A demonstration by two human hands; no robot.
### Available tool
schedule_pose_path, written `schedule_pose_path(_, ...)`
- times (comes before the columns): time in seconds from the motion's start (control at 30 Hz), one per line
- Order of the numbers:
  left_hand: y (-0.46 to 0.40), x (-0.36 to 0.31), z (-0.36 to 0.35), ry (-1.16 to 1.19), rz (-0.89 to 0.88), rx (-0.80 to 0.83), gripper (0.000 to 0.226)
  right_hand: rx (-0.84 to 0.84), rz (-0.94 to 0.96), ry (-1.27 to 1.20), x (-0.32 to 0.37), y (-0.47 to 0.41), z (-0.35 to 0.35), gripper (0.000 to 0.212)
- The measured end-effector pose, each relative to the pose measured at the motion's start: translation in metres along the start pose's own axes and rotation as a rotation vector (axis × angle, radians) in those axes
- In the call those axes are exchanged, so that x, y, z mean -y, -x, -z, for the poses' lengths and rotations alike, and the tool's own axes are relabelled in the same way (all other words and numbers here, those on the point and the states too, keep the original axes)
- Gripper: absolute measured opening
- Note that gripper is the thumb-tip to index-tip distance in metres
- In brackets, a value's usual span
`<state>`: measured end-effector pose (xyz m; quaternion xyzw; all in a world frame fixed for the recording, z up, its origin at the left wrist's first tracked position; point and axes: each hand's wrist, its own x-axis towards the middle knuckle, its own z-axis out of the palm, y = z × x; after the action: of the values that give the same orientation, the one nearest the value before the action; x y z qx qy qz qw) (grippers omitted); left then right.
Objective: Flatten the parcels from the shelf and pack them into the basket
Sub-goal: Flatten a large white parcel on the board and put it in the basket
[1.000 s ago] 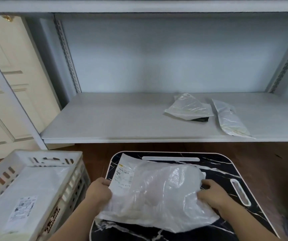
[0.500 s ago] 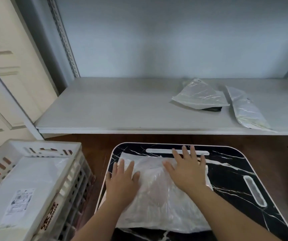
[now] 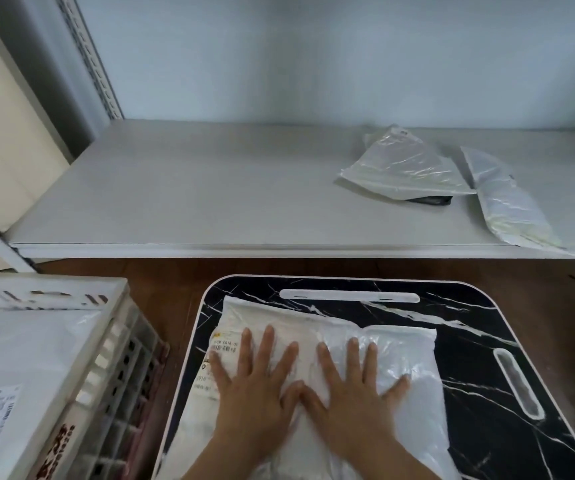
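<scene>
The parcel point(image 3: 317, 372) under my palms lies on the black marbled surface point(image 3: 480, 341), its printed label point(image 3: 215, 362) toward my left. It looks like a thin plastic mailer with something soft inside: the film is crinkled and glossy, and I judge it light, limp and a bit slippery, likely to puff back up if air is trapped in it. Nothing about it looks fragile. For lifting, I would take it by its two short edges, or slide my fingers under the near edge, since the slick middle gives nothing to pinch.

My left hand point(image 3: 255, 393) is flat on the label end, fingers straight and spread. My right hand point(image 3: 352, 396) is flat just beside it, fingers fanned toward the far edge, thumbs nearly touching. Neither hand grips anything; both simply press down, wrists low and forearms coming in from the bottom of the view.

The basket point(image 3: 81, 344) stands to my left, beside the surface, with one labelled packet point(image 3: 19, 372) already lying in it. Two more parcels wait on the shelf point(image 3: 175, 202) ahead: a crumpled one point(image 3: 404, 168) and a longer one point(image 3: 508, 199) just right of it, near the front edge.
</scene>
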<state>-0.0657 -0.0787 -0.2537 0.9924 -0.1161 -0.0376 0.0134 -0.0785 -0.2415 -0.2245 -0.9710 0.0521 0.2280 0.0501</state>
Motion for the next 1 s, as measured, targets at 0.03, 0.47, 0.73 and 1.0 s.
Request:
schedule_pose_path(0.03,-0.001,0.0,0.001,-0.002,-0.002,-0.029,0.053,-0.017,0.002,-0.011,0.0,0.0,0.0,0.082)
schedule_pose_path(0.47,0.002,-0.019,0.003,0.075,-0.037,-0.011,0.052,-0.335,0.046,0.06,-0.018,0.011,-0.034,0.061)
schedule_pose_path(0.73,0.002,-0.02,0.002,0.076,-0.034,-0.053,0.056,-0.402,0.062,0.063,-0.019,0.005,-0.037,0.065)
schedule_pose_path(1.0,-0.001,-0.019,-0.002,0.074,-0.039,-0.045,0.054,-0.392,0.068,0.058,-0.019,0.002,-0.038,0.065)
